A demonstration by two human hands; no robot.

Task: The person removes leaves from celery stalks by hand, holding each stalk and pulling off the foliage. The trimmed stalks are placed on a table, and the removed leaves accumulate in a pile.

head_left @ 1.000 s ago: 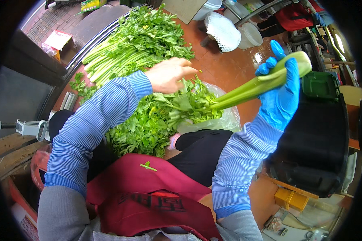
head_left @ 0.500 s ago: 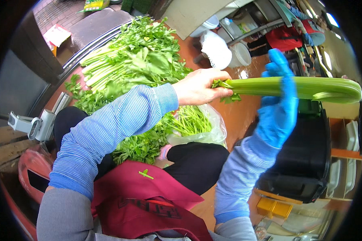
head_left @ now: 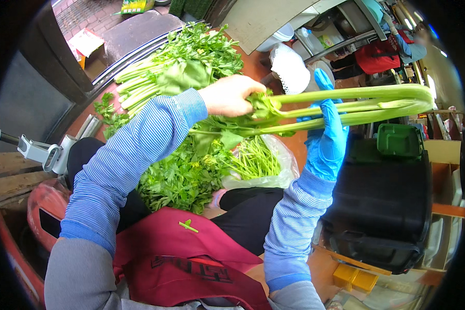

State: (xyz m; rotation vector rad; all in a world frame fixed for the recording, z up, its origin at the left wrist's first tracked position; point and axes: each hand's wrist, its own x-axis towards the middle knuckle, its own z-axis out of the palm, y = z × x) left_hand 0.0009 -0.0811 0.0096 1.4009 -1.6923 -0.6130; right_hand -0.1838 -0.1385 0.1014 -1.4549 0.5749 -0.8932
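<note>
My bare left hand (head_left: 232,95) is closed around the leafy end of a celery bunch (head_left: 398,95). The pale green stalks stretch to the right and join at the rounded base. Wearing a blue glove, my right hand (head_left: 328,129) is at the middle of the stalks. Some of its fingers stick up behind the upper stalk, while lower stalks run between the fingers and the palm. Beyond my left arm lies a large pile of leafy celery (head_left: 191,62) on the floor. More loose leaves (head_left: 175,175) lie beneath my hands.
A clear plastic bag (head_left: 289,160) holds thin cut green stems. To the right stands a black bin (head_left: 377,201) with a green container (head_left: 399,140) by it. White tubs (head_left: 281,33) stand near a metal shelf. Another person in red (head_left: 377,57) is at the far right.
The celery has shifted left, and its stalks have spread apart. My right hand has moved left and lower, and its fingers now reach among the stalks. My left hand has also drawn left.
</note>
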